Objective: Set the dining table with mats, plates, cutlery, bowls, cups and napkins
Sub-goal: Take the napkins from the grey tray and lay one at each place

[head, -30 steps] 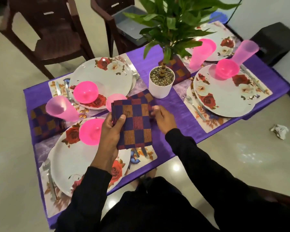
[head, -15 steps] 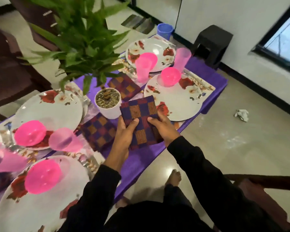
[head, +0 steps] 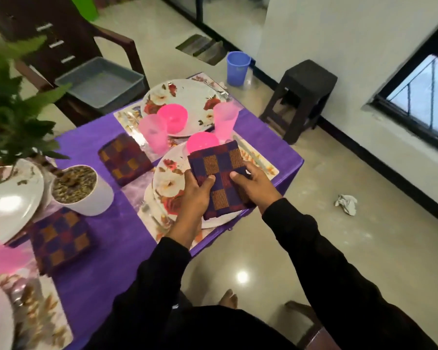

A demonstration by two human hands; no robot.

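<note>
A folded checked napkin [head: 219,170] in purple, maroon and gold is held over the near right floral plate [head: 167,178]. My left hand [head: 196,193] grips its left edge, thumb on top. My right hand [head: 253,183] holds its right edge, thumb on the cloth. A pink bowl [head: 202,143] sits on that plate, just beyond the napkin. The far floral plate [head: 187,97] carries another pink bowl [head: 173,116], with two pink cups [head: 153,132] [head: 225,120] beside it. Two more checked napkins [head: 124,159] [head: 60,238] lie on the purple tablecloth [head: 106,218].
A white pot [head: 82,189] with a green plant stands left of centre. A brown chair [head: 61,41] holds a grey tray [head: 100,82]. A black stool [head: 299,97], a blue mug [head: 237,68] and crumpled paper [head: 347,203] are on the floor to the right.
Both hands carried the checked napkin rightward, from beside the plant pot to over the near right plate. The view swung right with them.
</note>
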